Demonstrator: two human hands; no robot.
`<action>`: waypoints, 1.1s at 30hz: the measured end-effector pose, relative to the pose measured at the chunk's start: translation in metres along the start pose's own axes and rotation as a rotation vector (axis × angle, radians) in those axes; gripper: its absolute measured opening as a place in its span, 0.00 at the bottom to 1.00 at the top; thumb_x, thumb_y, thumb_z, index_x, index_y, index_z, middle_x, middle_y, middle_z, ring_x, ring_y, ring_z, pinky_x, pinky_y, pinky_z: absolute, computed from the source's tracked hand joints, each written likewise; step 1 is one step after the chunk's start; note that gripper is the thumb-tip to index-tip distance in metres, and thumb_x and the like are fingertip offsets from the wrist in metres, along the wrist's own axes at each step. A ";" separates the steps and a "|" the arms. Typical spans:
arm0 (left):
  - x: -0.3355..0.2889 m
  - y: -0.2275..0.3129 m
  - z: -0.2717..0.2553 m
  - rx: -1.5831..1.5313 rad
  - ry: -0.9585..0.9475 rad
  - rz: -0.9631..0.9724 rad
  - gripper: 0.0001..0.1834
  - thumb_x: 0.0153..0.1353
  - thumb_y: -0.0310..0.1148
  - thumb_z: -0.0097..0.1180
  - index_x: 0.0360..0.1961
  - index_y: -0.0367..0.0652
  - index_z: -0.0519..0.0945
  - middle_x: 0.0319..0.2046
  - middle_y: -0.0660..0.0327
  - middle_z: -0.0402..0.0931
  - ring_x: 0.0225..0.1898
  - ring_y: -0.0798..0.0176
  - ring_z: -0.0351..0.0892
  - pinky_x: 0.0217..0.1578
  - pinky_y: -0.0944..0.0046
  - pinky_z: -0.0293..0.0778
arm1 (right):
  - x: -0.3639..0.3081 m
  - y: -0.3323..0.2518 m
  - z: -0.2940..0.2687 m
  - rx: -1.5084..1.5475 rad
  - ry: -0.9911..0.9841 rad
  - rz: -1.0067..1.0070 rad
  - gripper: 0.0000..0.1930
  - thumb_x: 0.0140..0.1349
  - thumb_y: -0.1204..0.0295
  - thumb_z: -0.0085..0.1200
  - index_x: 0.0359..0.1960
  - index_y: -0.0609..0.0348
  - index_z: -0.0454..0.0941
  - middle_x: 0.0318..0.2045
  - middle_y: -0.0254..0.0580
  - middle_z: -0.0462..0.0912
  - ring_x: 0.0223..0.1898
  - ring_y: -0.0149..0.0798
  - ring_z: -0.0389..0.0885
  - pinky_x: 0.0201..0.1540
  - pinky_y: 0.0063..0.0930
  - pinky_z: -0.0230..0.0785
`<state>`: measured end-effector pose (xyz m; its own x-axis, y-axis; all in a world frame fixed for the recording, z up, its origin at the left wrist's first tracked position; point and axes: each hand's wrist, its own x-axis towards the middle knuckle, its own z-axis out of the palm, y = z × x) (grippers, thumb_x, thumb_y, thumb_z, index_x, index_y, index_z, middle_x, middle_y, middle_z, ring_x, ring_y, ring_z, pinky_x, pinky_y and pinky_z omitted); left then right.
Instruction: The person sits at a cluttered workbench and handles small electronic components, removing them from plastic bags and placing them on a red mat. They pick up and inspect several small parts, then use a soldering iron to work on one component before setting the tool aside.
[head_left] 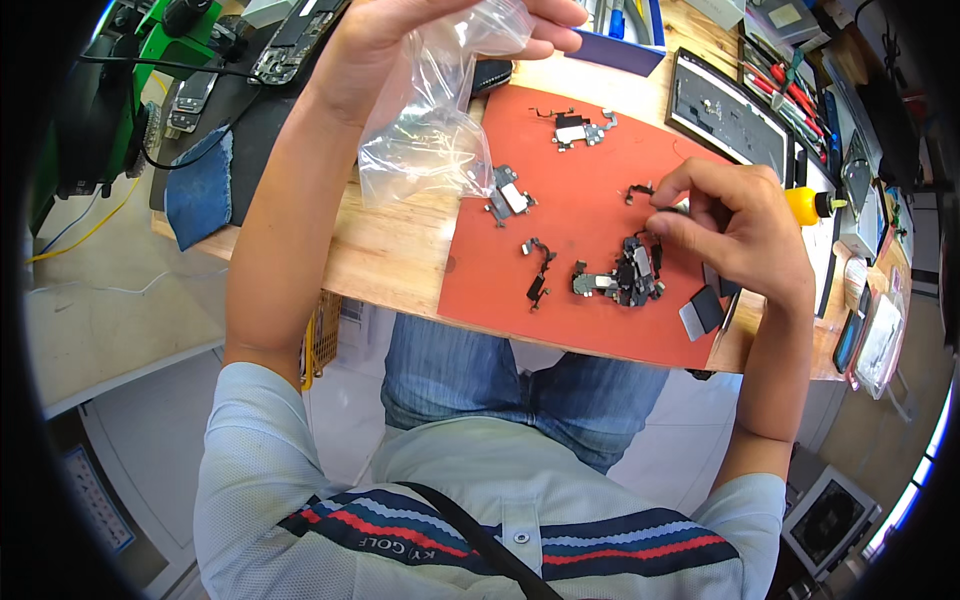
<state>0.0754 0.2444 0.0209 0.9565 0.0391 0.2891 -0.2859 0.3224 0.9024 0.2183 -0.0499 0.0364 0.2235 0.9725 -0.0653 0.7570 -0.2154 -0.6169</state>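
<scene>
Near the top edge, my left hand (385, 45) is closed on a clear plastic bag (425, 150), which hangs crumpled over the left edge of a red-orange mat (590, 335). My right hand (735, 220) is above the mat's right side, thumb and forefinger pinched on a small electronic part mostly hidden by the fingers. A thin dark flex cable (638, 191) shows beside those fingertips. Just below lies a pile of small phone parts (632, 278). Apart from it are a speaker-like module (510, 198), another with a cable (577, 131) and a loose flex cable (540, 273).
A dark flat panel (730, 105) lies at the back right, near red-handled tools (785, 95) and a yellow bottle (803, 205). Behind the mat stands a blue box (625, 50). A blue cloth (200, 185) and a green device (140, 65) are at the left.
</scene>
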 end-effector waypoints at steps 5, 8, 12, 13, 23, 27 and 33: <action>-0.009 -0.003 -0.015 -0.343 -0.003 -0.111 0.34 0.75 0.49 0.43 0.66 0.26 0.62 0.58 0.30 0.71 0.52 0.38 0.81 0.42 0.48 0.86 | -0.005 -0.014 0.011 0.076 -0.154 -0.159 0.13 0.53 0.64 0.71 0.35 0.55 0.81 0.17 0.36 0.79 0.19 0.35 0.80 0.23 0.29 0.68; -0.006 -0.002 -0.001 -0.560 0.061 -0.118 0.36 0.75 0.54 0.40 0.65 0.27 0.62 0.57 0.30 0.71 0.48 0.39 0.83 0.36 0.48 0.87 | -0.004 -0.022 0.030 -0.037 -0.088 -0.228 0.17 0.50 0.61 0.75 0.35 0.56 0.83 0.23 0.38 0.83 0.20 0.36 0.79 0.25 0.29 0.70; -0.001 -0.009 -0.007 -0.479 0.048 -0.078 0.36 0.74 0.56 0.41 0.64 0.28 0.64 0.56 0.29 0.73 0.34 0.41 0.87 0.32 0.50 0.87 | -0.004 -0.022 0.042 -0.058 -0.077 -0.245 0.11 0.54 0.67 0.70 0.36 0.57 0.82 0.24 0.41 0.83 0.23 0.44 0.82 0.27 0.35 0.72; -0.004 -0.011 -0.010 -0.479 0.007 -0.070 0.36 0.74 0.54 0.42 0.63 0.28 0.65 0.55 0.29 0.73 0.32 0.42 0.87 0.30 0.51 0.87 | -0.003 -0.025 0.037 -0.032 -0.150 -0.181 0.10 0.60 0.65 0.61 0.35 0.57 0.80 0.28 0.42 0.84 0.30 0.48 0.83 0.32 0.40 0.73; -0.003 -0.005 0.005 -0.248 0.020 0.039 0.31 0.70 0.47 0.52 0.61 0.28 0.71 0.51 0.41 0.78 0.37 0.57 0.83 0.37 0.62 0.80 | -0.003 -0.007 0.016 0.625 0.167 0.210 0.08 0.62 0.74 0.63 0.34 0.70 0.85 0.18 0.21 0.73 0.20 0.15 0.63 0.22 0.17 0.51; -0.005 -0.001 0.007 0.096 0.101 0.119 0.29 0.70 0.45 0.52 0.60 0.27 0.73 0.48 0.43 0.77 0.28 0.65 0.77 0.25 0.71 0.75 | 0.002 -0.005 0.009 0.780 0.203 0.234 0.09 0.65 0.71 0.63 0.35 0.67 0.87 0.20 0.28 0.81 0.17 0.16 0.65 0.18 0.15 0.53; -0.004 0.000 0.033 0.112 0.160 -0.049 0.16 0.59 0.30 0.62 0.47 0.32 0.83 0.29 0.59 0.79 0.18 0.79 0.66 0.19 0.77 0.62 | 0.002 0.003 0.010 0.973 0.238 0.184 0.09 0.66 0.69 0.64 0.37 0.65 0.88 0.20 0.28 0.81 0.16 0.16 0.63 0.18 0.14 0.50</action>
<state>0.0694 0.2127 0.0301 0.9638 0.1791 0.1976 -0.2351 0.2209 0.9465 0.2150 -0.0477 0.0269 0.4827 0.8658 -0.1316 -0.1059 -0.0914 -0.9902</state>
